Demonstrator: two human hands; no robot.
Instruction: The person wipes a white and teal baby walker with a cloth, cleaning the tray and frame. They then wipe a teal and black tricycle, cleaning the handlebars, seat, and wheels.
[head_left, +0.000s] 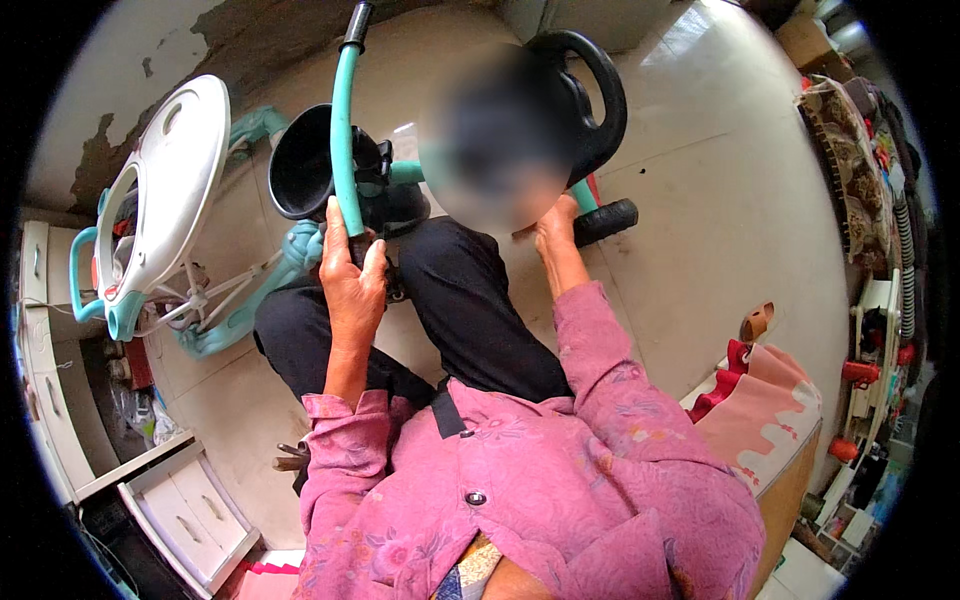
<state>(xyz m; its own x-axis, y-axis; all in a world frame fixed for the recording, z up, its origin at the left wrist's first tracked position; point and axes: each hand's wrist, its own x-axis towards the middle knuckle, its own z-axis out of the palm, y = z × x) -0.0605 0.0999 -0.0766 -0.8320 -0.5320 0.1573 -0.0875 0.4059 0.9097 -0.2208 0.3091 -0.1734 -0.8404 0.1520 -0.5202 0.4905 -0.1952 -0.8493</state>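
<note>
Before my knees stands a small child's tricycle with a curved teal handlebar (344, 127) and a black plastic basket (300, 161). My left hand (351, 289) grips the handlebar's near end, thumb and forefinger on either side of a dark grip. At the handlebar's far end is another black grip (358, 28). A round blurred patch covers the tricycle's middle, next to its black seat with a looped backrest (611, 97). Beside a black wheel (606, 223), my right hand (555, 225) reaches low; its fingers are partly hidden by the blur, so its hold is unclear.
A white and teal baby walker (187, 172) stands on the tiled floor at left. White drawer cabinets (187, 517) are at lower left. On the right are a pink scalloped cloth (765, 405) over a wooden edge and a cluttered rack (874, 375).
</note>
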